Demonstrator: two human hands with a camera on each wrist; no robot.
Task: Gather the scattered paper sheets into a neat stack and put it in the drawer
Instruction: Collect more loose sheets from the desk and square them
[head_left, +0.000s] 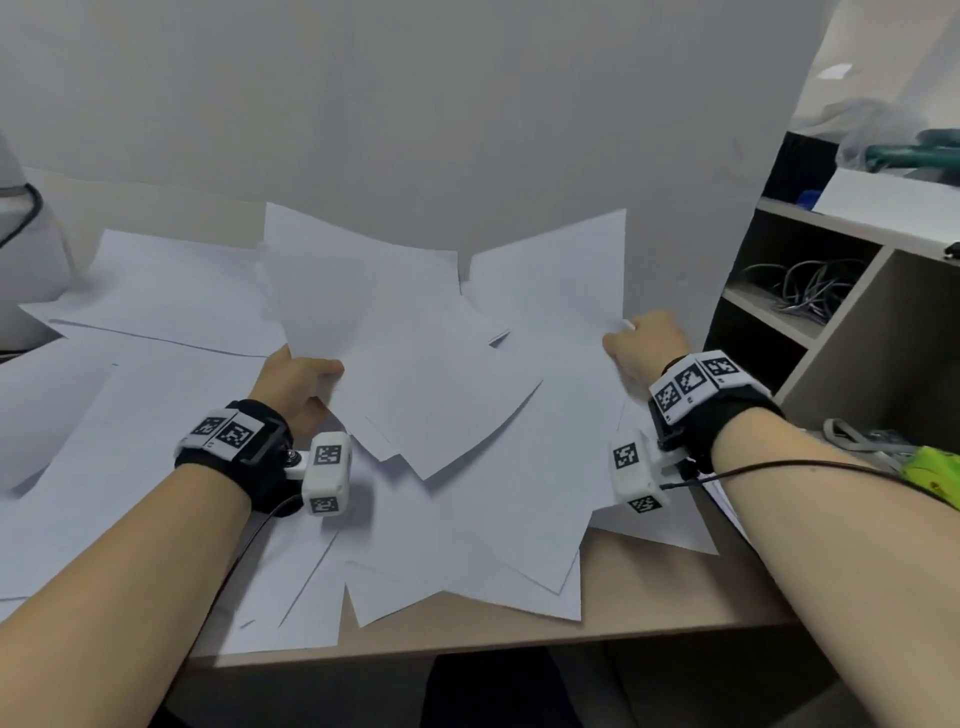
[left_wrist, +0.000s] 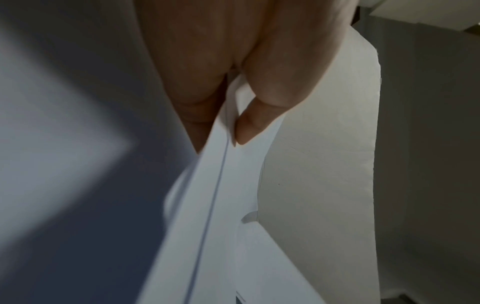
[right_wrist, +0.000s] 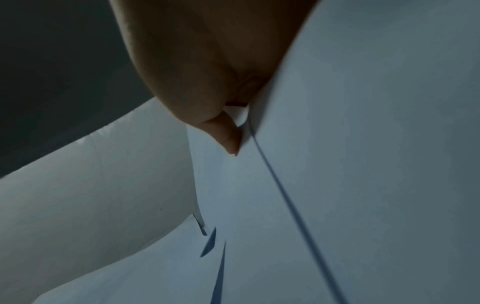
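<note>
Forearms: both bare, reaching in from the near edge, each with a black wrist strap carrying white marker blocks and a thin cable.
Desk: light wood, its near edge showing below the sheets.
Paper sheets: white, scattered and overlapping at many angles across the desk, some hanging past the near edge.
Left hand: fingers curled, gripping a bunch of sheets at their lower corner; the left wrist view shows the thumb pressed on top of the edges with the fingers under them.
Left bunch: lifted off the desk and tilted up toward the wall, fanned out unevenly.
Right hand: pinching sheets at their right edge; the right wrist view shows the thumb tip clamped down on the paper.
Right bunch: raised, its upper corner standing against the wall.
Wall: plain grey, directly behind the desk.
Shelf unit: to the right of the desk, open compartments, 1 holding a tangle of grey cables.
Green object: bright, at the right edge beside the right forearm; what it is cannot be told.
</note>
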